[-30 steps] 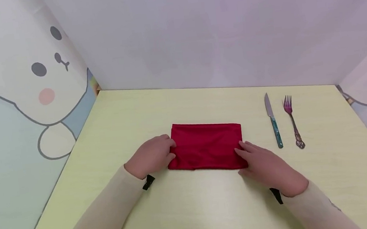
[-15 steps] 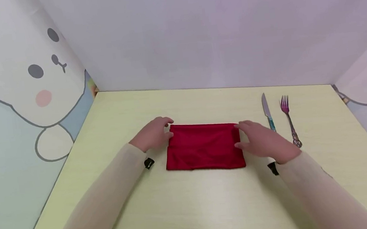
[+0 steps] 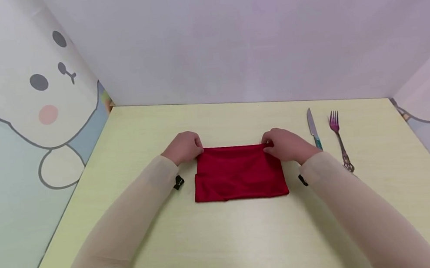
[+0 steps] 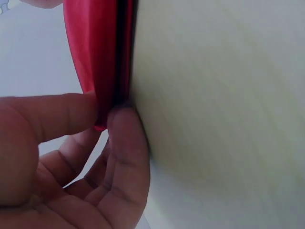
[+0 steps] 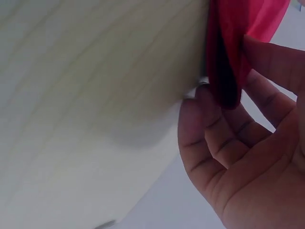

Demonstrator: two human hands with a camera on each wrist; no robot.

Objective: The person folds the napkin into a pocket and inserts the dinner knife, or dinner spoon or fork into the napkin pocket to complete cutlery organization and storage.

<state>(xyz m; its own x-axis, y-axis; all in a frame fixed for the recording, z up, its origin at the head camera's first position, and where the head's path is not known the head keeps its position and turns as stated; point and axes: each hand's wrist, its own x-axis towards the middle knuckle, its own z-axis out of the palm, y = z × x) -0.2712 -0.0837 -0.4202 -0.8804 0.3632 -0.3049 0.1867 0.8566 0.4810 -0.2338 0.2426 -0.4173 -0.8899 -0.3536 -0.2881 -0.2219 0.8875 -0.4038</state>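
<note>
A folded red satin napkin [image 3: 239, 173] lies in the middle of the table, its long sides running left to right. At its far left corner my left hand [image 3: 185, 147] pinches the edge between thumb and fingers. My right hand [image 3: 284, 144] grips the far right corner in the same way. In the left wrist view the thumb and fingertips close on the red cloth [image 4: 90, 47], whose stacked layers show at the side. The right wrist view shows the thumb on the napkin [image 5: 233, 47] with fingers curled beneath its looped edge.
To the right of the napkin lie a table knife [image 3: 311, 124] with a teal handle and an ornate fork [image 3: 340, 138]; the right hand and sleeve overlap the knife's handle end. Pale wood tabletop [image 3: 227, 246] meets a light curtain [image 3: 229, 41] at the back.
Both hands have moved from the napkin's sides up to its far corners, and their fingers have closed on the far edge. Knife and fork stay put.
</note>
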